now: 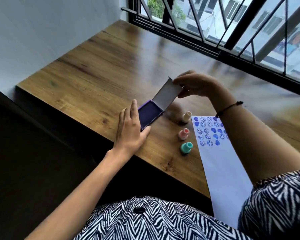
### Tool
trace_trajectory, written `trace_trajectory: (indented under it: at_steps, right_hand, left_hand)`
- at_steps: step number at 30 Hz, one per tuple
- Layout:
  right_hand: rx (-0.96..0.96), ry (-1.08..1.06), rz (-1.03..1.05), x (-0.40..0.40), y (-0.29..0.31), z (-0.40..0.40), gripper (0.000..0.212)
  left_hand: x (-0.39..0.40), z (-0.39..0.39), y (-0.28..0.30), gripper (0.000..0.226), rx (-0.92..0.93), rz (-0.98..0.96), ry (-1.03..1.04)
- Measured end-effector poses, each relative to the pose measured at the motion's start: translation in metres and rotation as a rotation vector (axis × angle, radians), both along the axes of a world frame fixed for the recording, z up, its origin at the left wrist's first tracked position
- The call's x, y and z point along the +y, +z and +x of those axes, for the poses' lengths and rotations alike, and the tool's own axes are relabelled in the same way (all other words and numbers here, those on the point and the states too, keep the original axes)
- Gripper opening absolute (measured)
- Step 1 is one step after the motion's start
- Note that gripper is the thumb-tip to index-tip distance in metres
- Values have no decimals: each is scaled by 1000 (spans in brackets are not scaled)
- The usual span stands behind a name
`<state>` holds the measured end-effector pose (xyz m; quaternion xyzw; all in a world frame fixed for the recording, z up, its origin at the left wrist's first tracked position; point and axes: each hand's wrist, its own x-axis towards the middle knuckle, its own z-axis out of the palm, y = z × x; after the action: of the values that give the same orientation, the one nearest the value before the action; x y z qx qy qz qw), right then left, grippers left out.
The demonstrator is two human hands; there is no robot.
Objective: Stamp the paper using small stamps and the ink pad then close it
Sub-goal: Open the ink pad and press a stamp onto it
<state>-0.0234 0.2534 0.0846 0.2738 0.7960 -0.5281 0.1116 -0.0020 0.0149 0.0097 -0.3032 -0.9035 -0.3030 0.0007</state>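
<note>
A purple ink pad [150, 112] lies on the wooden table [97, 70] with its hinged lid [168, 94] raised at a slant. My left hand [130, 129] rests against the pad's near left side, fingers straight, thumb at its front corner. My right hand [197, 84] pinches the lid's far edge. To the right stand three small stamps in a row: cream [186, 117], pink [184, 134] and teal [186, 147]. A white paper [222, 163] lies beside them, its top covered with several blue smiley and heart prints; my right forearm hides part of it.
A window with a black metal grille [232, 32] runs along the table's far edge. A white wall [42, 32] stands at the left. The table's near edge drops to a dark floor at the left. The paper hangs over the near edge toward my lap.
</note>
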Motion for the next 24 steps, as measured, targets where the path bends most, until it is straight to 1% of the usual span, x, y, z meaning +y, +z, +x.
trace_trajectory:
  at_steps: [2, 4, 6, 8, 10, 12, 14, 15, 17, 18, 19, 20, 22, 23, 24]
  right_hand:
    - [-3, -48, 92, -1, -10, 2, 7]
    - [-7, -60, 193, -2, -17, 6, 10]
    - [6, -34, 327, -2, -19, 11, 21]
    - [41, 10, 487, -3, -15, 20, 31]
    - [65, 82, 631, -8, -7, 38, 36]
    - [13, 221, 736, -19, -5, 58, 40]
    - [-58, 334, 794, -30, -11, 72, 38]
    - [-57, 350, 814, -36, -14, 76, 33]
    - [33, 293, 844, -45, -19, 77, 22]
    - [95, 228, 818, -48, -21, 77, 20]
    - [151, 155, 736, -52, -22, 76, 18]
    - [199, 76, 573, -57, -21, 75, 15]
    - [280, -42, 149, -69, -17, 76, 8]
    - [312, -57, -13, -74, -16, 76, 7]
    - [333, -58, -113, -79, -17, 75, 8]
  left_hand:
    - [4, 1, 3, 87, 7, 13, -15]
    - [7, 3, 6, 84, 7, 35, -25]
    - [11, 5, 9, 80, 4, 58, -32]
    - [12, 7, 10, 73, 4, 87, -35]
    - [13, 8, 12, 63, 8, 122, -36]
    - [14, 10, 13, 53, -5, 167, -33]
    - [17, 12, 15, 45, -36, 217, -31]
    - [17, 13, 16, 41, -56, 248, -34]
    - [17, 14, 17, 34, -116, 328, -36]
    - [15, 14, 17, 31, -161, 375, -28]
    - [13, 14, 17, 28, -222, 422, -9]
    - [11, 13, 16, 26, -299, 467, 19]
    - [9, 12, 16, 25, -482, 561, 56]
    - [9, 11, 16, 25, -555, 604, 58]
    - [8, 10, 16, 25, -599, 633, 53]
